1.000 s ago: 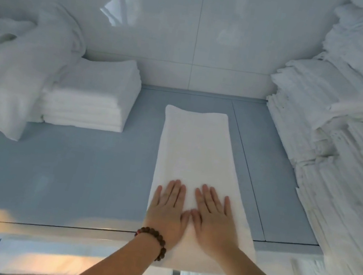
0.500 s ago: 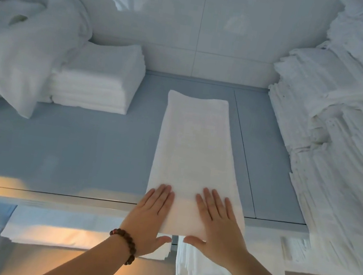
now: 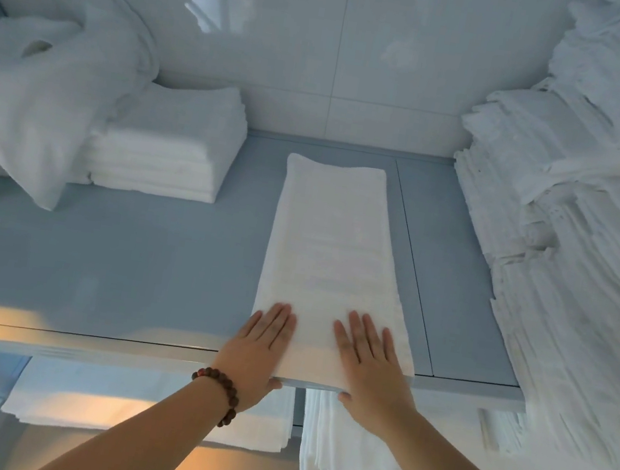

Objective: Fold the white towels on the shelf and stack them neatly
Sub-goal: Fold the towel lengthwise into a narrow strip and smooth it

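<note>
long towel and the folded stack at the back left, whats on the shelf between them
Nothing: in the head view, only bare blue-grey shelf lies between the long towel and the folded stack.

Linen store, by the look of it; blue-grey shelf [image 3: 134, 269] against a glossy white tiled wall [image 3: 405, 68], tall pile of folded white linen [image 3: 579, 255] at right; stack of folded towels [image 3: 168, 149] beside crumpled towels [image 3: 40, 94] at left, long folded towel [image 3: 331, 246] between, lower-shelf towels [image 3: 348, 454] beneath

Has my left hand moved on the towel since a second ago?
Yes. The left hand slid left to the towel's left edge and back toward the shelf's front lip.
</note>
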`<action>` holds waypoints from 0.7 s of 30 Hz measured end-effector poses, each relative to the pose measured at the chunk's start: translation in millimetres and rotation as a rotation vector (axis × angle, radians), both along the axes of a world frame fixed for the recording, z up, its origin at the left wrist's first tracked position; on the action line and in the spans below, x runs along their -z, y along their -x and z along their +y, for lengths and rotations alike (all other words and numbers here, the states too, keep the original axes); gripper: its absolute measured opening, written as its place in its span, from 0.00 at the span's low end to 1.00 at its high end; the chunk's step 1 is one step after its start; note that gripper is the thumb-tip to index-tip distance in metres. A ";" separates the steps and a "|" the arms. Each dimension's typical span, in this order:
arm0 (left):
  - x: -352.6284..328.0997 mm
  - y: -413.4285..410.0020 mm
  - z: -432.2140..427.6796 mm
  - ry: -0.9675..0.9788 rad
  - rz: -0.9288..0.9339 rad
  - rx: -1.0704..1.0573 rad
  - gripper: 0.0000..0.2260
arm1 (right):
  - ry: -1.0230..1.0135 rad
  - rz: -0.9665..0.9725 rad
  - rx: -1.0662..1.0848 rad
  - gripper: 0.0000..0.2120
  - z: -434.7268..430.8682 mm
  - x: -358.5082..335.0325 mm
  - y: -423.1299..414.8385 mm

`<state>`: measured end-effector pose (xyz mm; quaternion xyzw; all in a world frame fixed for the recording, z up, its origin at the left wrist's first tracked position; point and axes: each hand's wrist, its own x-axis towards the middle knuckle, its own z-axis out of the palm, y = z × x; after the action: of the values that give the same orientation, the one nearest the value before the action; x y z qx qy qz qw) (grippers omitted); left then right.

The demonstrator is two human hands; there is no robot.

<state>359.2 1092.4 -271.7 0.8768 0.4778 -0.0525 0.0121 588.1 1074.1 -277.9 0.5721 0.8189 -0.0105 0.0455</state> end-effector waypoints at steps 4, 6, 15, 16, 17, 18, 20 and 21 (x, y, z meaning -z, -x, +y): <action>2.3 3.0 -7.8 -0.035 -0.037 0.010 0.47 | -0.096 0.019 0.015 0.53 -11.6 0.1 -4.9; 1.8 -1.1 -13.8 -0.029 -0.044 0.003 0.40 | -0.116 0.033 0.016 0.56 -14.4 -1.4 -5.3; -18.5 -3.9 -51.2 0.102 -0.008 -0.038 0.39 | -0.083 0.056 -0.073 0.39 -44.1 -16.5 -18.9; -22.3 -4.0 -54.0 0.112 0.000 -0.042 0.35 | -0.087 0.057 -0.079 0.37 -48.5 -16.9 -22.6; -25.0 -3.1 -56.8 0.116 -0.015 -0.061 0.34 | -0.090 0.056 -0.079 0.35 -53.1 -18.6 -25.6; -24.8 -2.3 -60.3 0.126 -0.012 -0.071 0.34 | -0.096 0.054 -0.078 0.33 -57.3 -22.2 -27.3; -33.1 -4.3 -69.7 0.143 -0.012 -0.077 0.34 | -0.090 0.059 -0.066 0.30 -64.9 -26.7 -30.6; -37.1 -5.7 -74.2 0.160 -0.013 -0.085 0.33 | -0.070 0.059 -0.054 0.32 -69.2 -28.1 -31.7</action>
<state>365.0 1018.3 -234.6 0.8524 0.5087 -0.0841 0.0876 619.8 1004.9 -249.9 0.5505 0.8348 0.0026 0.0016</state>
